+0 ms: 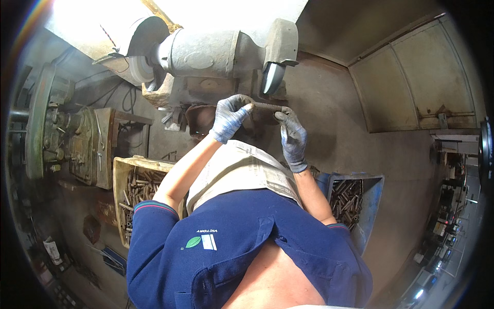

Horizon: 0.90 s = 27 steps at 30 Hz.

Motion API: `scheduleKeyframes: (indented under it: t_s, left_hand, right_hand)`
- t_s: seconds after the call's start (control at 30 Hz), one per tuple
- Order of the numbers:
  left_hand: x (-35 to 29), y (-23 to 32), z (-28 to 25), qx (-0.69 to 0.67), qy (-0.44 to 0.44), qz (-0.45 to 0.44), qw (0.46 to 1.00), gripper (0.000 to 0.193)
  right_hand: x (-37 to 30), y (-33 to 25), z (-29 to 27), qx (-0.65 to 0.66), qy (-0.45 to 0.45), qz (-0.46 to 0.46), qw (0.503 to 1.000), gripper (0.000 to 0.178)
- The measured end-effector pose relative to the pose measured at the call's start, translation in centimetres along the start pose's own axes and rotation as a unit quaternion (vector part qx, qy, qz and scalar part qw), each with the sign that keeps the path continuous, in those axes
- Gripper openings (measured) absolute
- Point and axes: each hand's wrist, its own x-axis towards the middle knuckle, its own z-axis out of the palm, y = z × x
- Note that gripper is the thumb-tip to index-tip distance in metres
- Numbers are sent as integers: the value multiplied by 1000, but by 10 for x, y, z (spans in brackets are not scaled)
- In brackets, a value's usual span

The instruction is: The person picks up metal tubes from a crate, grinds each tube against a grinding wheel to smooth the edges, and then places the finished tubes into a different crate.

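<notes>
Both my hands wear blue-grey work gloves, dirtied dark at the fingers. They are raised in front of my lap, below the bench grinder (203, 54). Between them runs a thin grey metal rod (266, 106), roughly level. My left hand (230, 117) pinches its left end, and my right hand (293, 135) has fingers closed at its right end. The rod is apart from the grinder's right wheel (274, 78), which sits under a metal guard. At the grinder's other end is a pale left wheel (140, 69). What the fingers cover of the rod is hidden.
A yellowish bin (120, 180) with many metal pieces stands at my left, a blue bin (374, 198) with similar pieces at my right. A green-grey machine (77, 139) stands further left. Light metal panels (411, 77) line the far right. A light apron (231, 170) covers my lap.
</notes>
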Motion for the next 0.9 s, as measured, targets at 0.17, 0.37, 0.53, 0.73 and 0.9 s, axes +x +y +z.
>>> scheduleKeyframes:
  t_s: [0.17, 0.37, 0.53, 0.73, 0.9]
  left_hand:
    - [5, -11, 4, -4, 13, 6, 1000, 10]
    - [23, -26, 15, -41, 26, -79, 996, 8]
    - [46, -65, 34, -65, 67, -112, 989, 8]
    - [53, -80, 38, -91, 103, -126, 983, 10]
    - [49, -63, 16, -73, 127, -119, 982, 9]
  right_hand:
    - [4, 7, -1, -32, 1, -17, 999, 23]
    - [2, 53, -1, 60, 17, 91, 994, 22]
    - [11, 76, -12, 198, 38, 137, 970, 22]
    - [18, 83, -10, 158, 35, 203, 966, 22]
    - [19, 91, 17, 81, 16, 168, 982, 19]
